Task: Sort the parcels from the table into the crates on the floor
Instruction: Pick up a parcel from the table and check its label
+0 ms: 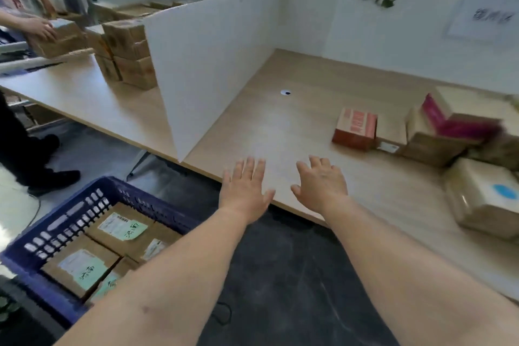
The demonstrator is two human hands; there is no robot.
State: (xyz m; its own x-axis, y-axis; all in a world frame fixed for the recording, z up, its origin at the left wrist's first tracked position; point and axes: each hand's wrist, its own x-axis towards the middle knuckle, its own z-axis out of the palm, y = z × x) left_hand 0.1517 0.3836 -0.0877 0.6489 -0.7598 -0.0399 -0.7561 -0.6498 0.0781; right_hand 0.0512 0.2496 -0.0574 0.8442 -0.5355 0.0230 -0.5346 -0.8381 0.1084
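Both my arms reach forward over the front edge of the wooden table (pixel 295 126). My left hand (pixel 245 188) and my right hand (pixel 323 185) are flat with fingers spread, palms down, holding nothing. A red-brown parcel (pixel 355 129) stands on the table to the right of my hands. Behind it sit a pile of brown boxes (pixel 432 146) with a pink-sided one (pixel 455 118) on top. A taped parcel with a blue sticker (pixel 483 199) lies near the right edge. On the floor at lower left a blue crate (pixel 56 222) holds several labelled cardboard parcels (pixel 123 230).
A white divider board (pixel 213 64) stands upright on the table to the left of my hands. Beyond it are stacked cardboard boxes (pixel 129 53). Another person's hand (pixel 39 28) holds a box at far left, their legs by the crate. Dark floor mat lies under my arms.
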